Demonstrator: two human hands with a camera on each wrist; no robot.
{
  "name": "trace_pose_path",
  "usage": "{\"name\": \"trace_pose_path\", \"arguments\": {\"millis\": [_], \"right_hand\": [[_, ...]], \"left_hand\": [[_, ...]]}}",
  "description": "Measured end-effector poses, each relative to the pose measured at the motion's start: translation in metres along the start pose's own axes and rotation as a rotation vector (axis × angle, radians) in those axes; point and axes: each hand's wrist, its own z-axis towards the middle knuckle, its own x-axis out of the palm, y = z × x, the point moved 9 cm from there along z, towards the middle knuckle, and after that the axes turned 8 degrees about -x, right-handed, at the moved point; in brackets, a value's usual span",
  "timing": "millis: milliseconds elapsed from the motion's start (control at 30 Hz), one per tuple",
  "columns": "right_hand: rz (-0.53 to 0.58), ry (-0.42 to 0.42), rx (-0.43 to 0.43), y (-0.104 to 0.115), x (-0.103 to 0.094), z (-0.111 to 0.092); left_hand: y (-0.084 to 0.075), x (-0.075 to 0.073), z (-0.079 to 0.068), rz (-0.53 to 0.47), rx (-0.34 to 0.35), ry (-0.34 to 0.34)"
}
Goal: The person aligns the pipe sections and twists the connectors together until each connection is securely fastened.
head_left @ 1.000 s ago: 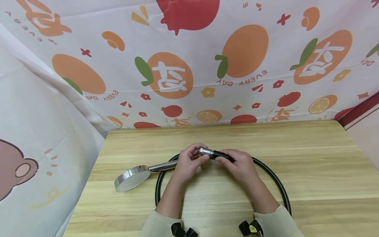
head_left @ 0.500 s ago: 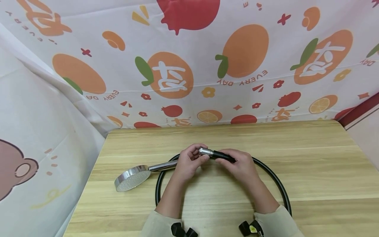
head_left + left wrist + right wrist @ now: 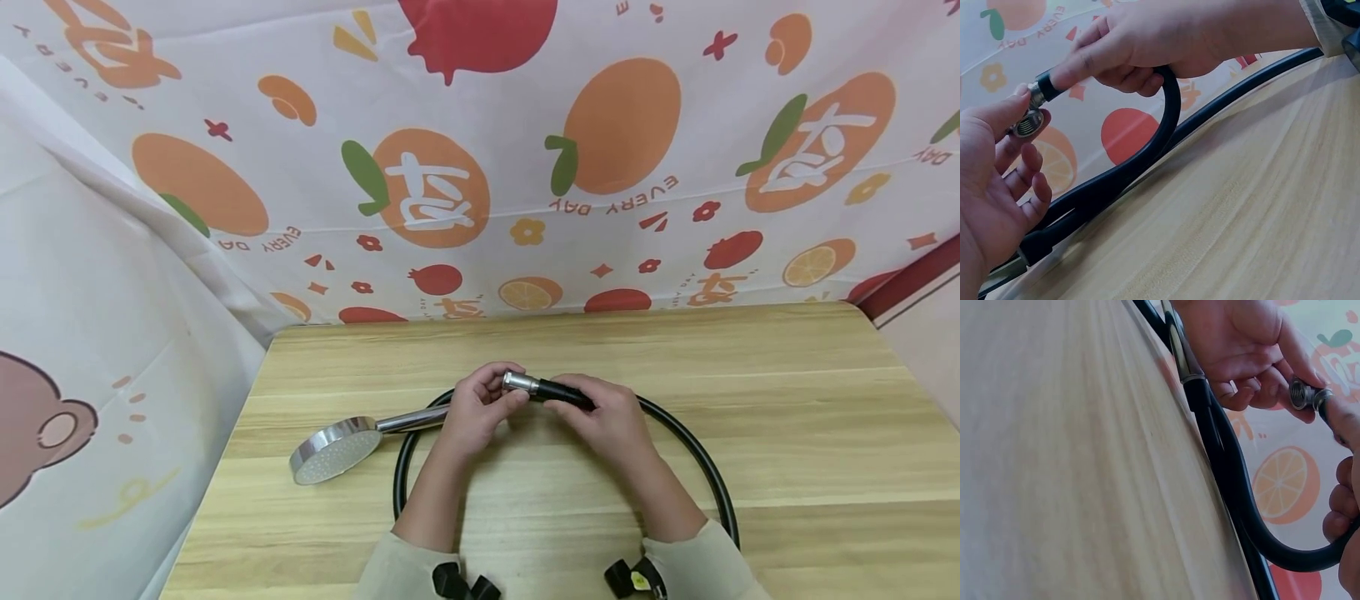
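A black shower hose (image 3: pixel 701 457) curves across the wooden table in a wide loop. My left hand (image 3: pixel 478 408) pinches the silver hose nut (image 3: pixel 519 382) between thumb and fingertips. Its threaded opening (image 3: pixel 1298 394) shows in the right wrist view. Just behind the nut, my right hand (image 3: pixel 611 421) grips the hose's black end sleeve (image 3: pixel 562 393), and the hose bends back down beneath that hand. Left of both hands lies a chrome shower head (image 3: pixel 337 452), its spray face toward me. Its handle (image 3: pixel 1184 353) meets the hose's other end in the right wrist view.
The wooden table (image 3: pixel 810 433) ends at the back against a white cloth (image 3: pixel 510 192) printed with fruit. Another pale cloth (image 3: pixel 127 333) hangs along the left side. Black wrist cameras (image 3: pixel 465 583) sit at both sleeves.
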Motion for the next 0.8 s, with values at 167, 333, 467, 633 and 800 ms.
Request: {"name": "trace_pose_path", "arguments": {"millis": [167,333,467,633,800], "right_hand": [[-0.06,0.019,0.017,-0.001,-0.0007,-0.0009],[-0.113,0.053,0.026,-0.0021,0.0003,-0.0001],[-0.107,0.041,0.021,-0.0017,0.0003,0.0009],[-0.044,0.017,0.031,-0.003,0.0012,0.0006],[-0.017,0.019,0.061,-0.0056,0.0007,-0.0005]], "left_hand": [[-0.0014,0.003,-0.0009,-0.005,0.003,0.02],[-0.0025,0.0031,-0.0019,0.003,0.005,0.018],[-0.0024,0.0026,-0.0018,0.001,-0.003,0.017],[-0.0002,-0.0003,-0.0003,0.008,-0.014,0.003],[-0.0015,0.0,0.0006,0.001,-0.005,0.005]]}}
